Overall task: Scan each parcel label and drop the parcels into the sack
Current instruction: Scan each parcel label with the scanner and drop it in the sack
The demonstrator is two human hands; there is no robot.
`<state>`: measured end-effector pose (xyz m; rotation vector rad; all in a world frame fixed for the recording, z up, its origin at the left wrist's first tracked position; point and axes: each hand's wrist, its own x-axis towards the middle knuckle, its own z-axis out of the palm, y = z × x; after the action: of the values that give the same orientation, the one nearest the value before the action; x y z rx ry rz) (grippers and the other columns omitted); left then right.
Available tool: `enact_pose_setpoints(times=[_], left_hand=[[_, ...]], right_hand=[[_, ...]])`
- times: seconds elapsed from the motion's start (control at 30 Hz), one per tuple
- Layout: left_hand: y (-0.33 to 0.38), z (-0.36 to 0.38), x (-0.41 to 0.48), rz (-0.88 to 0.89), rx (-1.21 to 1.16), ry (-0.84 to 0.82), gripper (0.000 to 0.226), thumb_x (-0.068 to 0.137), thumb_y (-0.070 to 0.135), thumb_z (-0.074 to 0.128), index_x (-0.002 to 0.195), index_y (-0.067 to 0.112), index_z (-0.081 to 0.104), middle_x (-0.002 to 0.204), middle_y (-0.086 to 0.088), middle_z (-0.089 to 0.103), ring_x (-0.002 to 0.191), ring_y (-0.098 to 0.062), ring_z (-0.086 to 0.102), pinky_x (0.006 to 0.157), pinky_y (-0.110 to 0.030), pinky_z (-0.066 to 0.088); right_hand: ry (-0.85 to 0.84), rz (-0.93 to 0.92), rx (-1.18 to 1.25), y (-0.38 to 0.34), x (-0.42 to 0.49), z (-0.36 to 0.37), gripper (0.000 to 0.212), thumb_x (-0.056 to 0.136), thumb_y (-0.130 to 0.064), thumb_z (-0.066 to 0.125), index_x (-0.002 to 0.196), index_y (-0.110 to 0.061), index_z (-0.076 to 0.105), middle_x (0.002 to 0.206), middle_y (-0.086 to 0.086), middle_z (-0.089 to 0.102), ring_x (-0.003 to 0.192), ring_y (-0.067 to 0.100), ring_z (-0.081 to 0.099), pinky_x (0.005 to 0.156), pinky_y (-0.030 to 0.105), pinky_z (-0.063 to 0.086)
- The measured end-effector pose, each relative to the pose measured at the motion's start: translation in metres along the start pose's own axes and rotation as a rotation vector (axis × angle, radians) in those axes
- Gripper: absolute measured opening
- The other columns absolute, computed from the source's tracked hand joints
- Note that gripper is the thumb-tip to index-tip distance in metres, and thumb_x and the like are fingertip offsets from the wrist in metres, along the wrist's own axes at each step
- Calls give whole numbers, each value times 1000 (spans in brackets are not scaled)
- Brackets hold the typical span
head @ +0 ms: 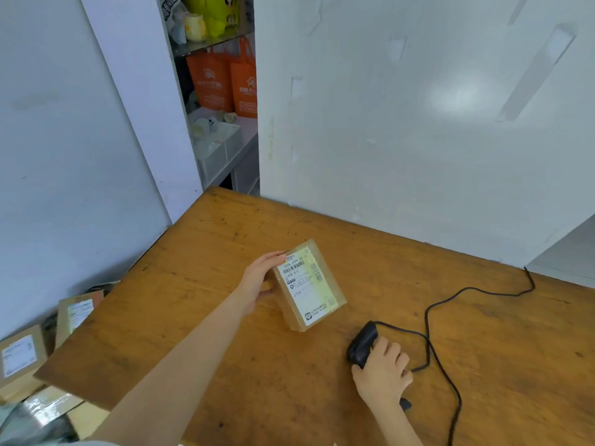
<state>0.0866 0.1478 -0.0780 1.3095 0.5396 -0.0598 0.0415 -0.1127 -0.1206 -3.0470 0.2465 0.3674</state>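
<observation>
A taped cardboard parcel [309,286] stands tilted on the wooden table [199,259], its white label with a barcode facing up. My left hand [260,281] grips the parcel's left side. To the right and nearer me, my right hand [383,371] is wrapped around a black handheld scanner [362,344], whose head points toward the parcel. A black cable [431,320] runs from the scanner across the table to the far right edge. No sack shows in view.
Several more labelled cardboard parcels [19,355] lie piled below the table's left edge. White walls [418,123] close in behind and to the left. A gap between them shows shelves with orange bags [225,85].
</observation>
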Motion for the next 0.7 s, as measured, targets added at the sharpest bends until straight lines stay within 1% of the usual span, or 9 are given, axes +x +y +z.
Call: enact_pose_setpoints(times=[0.13, 0.2, 0.27, 0.33, 0.47, 0.53, 0.6, 0.63, 0.7], left_hand=[[-4, -17, -14, -12, -157, 130, 43, 68, 50, 68, 107, 31, 68, 103, 0, 68, 102, -21, 62, 75, -41, 54], [-6, -28, -22, -9, -233, 195, 44, 70, 49, 69, 109, 29, 68, 105, 0, 69, 102, -21, 63, 76, -44, 58], [-7, -44, -34, -8, -297, 261, 48, 69, 50, 70, 112, 29, 67, 107, 1, 69, 104, -19, 63, 80, -45, 59], [-9, -66, -50, 5, -335, 328, 47, 74, 49, 69, 117, 30, 64, 111, 1, 68, 108, -18, 61, 81, -45, 59], [-13, -130, -90, 11, -354, 525, 44, 85, 46, 62, 127, 30, 57, 121, 0, 63, 114, -17, 57, 87, -48, 57], [-16, -168, -110, 20, -340, 612, 43, 88, 46, 60, 128, 30, 54, 121, -1, 62, 112, -17, 59, 88, -46, 57], [-22, -208, -132, 37, -314, 695, 41, 90, 46, 57, 126, 29, 56, 118, -1, 64, 109, -16, 60, 92, -44, 53], [-27, -229, -143, 45, -312, 737, 38, 90, 46, 56, 123, 27, 58, 113, 0, 67, 105, -15, 63, 91, -41, 52], [-38, -271, -162, 80, -336, 805, 27, 92, 43, 54, 110, 25, 63, 93, 6, 74, 87, -8, 69, 72, -25, 54]], right_hand=[[59, -149, 467, -32, -7, -23, 58, 95, -39, 51, 145, -19, 29, 148, 6, 33, 138, 27, 27, 112, 44, 26], [-64, -267, 773, -59, -12, -34, 56, 98, -41, 46, 147, -20, 30, 152, 2, 34, 140, 22, 30, 113, 39, 26], [-244, -357, 966, -91, -21, -41, 53, 99, -42, 44, 147, -24, 31, 151, -3, 38, 137, 16, 36, 110, 33, 30], [-336, -431, 990, -122, -32, -42, 51, 99, -41, 43, 146, -25, 33, 146, -3, 45, 130, 15, 43, 107, 32, 35], [-496, -570, 985, -184, -65, -33, 54, 99, -41, 43, 148, -21, 31, 144, -4, 47, 124, 12, 47, 103, 31, 38], [-554, -658, 974, -218, -84, -26, 52, 100, -39, 43, 147, -20, 32, 138, -6, 51, 113, 4, 52, 92, 24, 42], [-599, -747, 950, -253, -107, -16, 43, 100, -35, 44, 141, -22, 37, 125, -12, 56, 99, -8, 54, 77, 12, 42], [-619, -787, 938, -271, -119, -9, 38, 100, -34, 45, 137, -24, 40, 117, -18, 57, 95, -12, 55, 72, 9, 43], [-652, -865, 919, -308, -144, 4, 31, 100, -31, 46, 130, -29, 41, 108, -25, 56, 92, -19, 56, 69, 4, 44]])
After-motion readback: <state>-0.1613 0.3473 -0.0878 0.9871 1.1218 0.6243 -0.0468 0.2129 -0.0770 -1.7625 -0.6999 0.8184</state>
